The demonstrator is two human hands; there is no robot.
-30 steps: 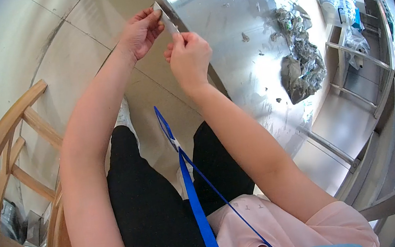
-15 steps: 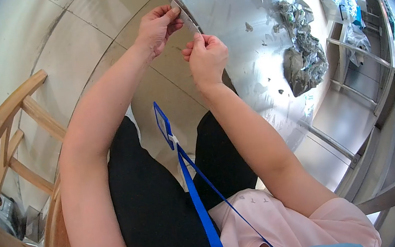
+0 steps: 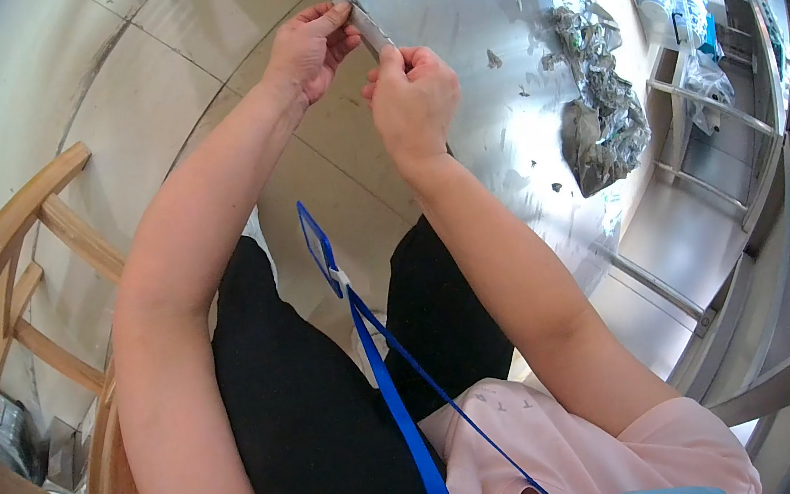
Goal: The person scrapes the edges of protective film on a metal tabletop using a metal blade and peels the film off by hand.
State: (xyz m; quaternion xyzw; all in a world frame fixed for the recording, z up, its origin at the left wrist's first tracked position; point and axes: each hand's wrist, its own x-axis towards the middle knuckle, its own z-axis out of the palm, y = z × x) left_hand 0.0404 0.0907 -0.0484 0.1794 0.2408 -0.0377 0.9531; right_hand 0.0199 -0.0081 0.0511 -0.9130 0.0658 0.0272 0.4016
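Head view has the left hand pinching the upper end of a thin pale strip between thumb and curled fingers. The right hand, closed nearly to a fist, grips its lower end; the strip lies along the metal table's edge, contact unclear.

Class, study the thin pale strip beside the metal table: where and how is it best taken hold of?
Probably near its two ends, in thumb-and-finger pinches from the person's side, as the left hand and right hand do. The strip is narrow and slanted, leaving little width for a full grasp, and the table lies on its far side.
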